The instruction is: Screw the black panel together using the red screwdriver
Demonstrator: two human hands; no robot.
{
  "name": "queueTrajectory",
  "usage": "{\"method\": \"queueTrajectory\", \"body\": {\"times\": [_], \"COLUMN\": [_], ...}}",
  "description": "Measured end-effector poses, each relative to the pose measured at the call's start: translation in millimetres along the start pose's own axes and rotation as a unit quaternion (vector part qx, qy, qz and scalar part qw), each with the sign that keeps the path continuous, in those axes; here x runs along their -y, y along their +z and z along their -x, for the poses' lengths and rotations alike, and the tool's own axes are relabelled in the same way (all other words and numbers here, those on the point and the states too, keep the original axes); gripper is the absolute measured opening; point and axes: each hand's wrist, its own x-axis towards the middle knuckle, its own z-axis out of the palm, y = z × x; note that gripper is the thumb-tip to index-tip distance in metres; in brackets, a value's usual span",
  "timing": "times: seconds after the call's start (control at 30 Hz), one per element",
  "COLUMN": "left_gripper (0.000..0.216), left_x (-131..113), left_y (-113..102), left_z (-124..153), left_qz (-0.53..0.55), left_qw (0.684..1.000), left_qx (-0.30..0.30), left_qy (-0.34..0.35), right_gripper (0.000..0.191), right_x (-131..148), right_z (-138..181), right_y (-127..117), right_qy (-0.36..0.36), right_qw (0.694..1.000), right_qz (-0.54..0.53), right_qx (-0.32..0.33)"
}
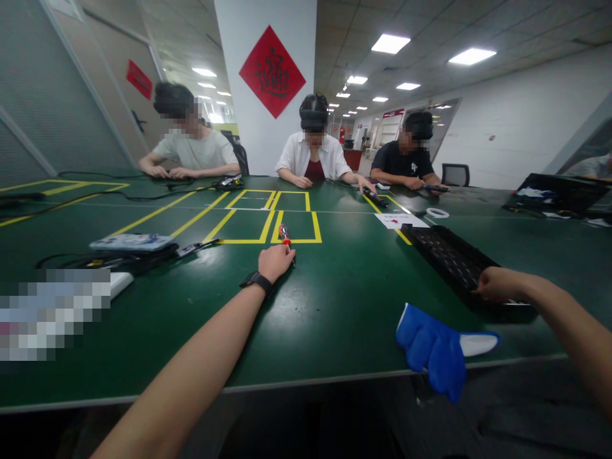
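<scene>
My left hand (276, 261) is stretched out over the green table (335, 299), fingers closed round the handle end of a red screwdriver (285, 234) that lies across the yellow tape line. A black watch sits on that wrist. My right hand (495, 284) rests on the near end of a black keyboard (449, 255), with its fingers curled on the edge. A blue and white glove (437, 347) lies at the table's front edge between my arms.
Three people sit along the far side of the table with their hands on it. Yellow tape rectangles (268, 220) mark the middle. Black cables and a flat device (131, 245) lie at left. A white tape roll (437, 213) and paper (400, 220) lie beyond the keyboard.
</scene>
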Motion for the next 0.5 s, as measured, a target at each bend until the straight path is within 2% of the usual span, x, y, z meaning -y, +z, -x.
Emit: {"method": "queueTrajectory", "body": {"times": [0.3,0.5], "left_gripper": [0.044,0.043], "left_x": [0.0,-0.7], "left_y": [0.4,-1.7], "left_z": [-1.0,-0.1], "left_qz": [-0.01,-0.008], "left_qw": [1.0,1.0], "left_qx": [0.007,0.011], "left_qy": [-0.003,-0.006], "right_gripper": [0.035,0.028], "right_x": [-2.0,-5.5], "right_z": [-0.3,-8.8], "right_y": [-0.6,1.9], "right_qy": [0.013,0.015], "right_qw": [0.999,0.995], "right_qz": [-0.02,-0.088], "right_qx": [0.022,0.036]}}
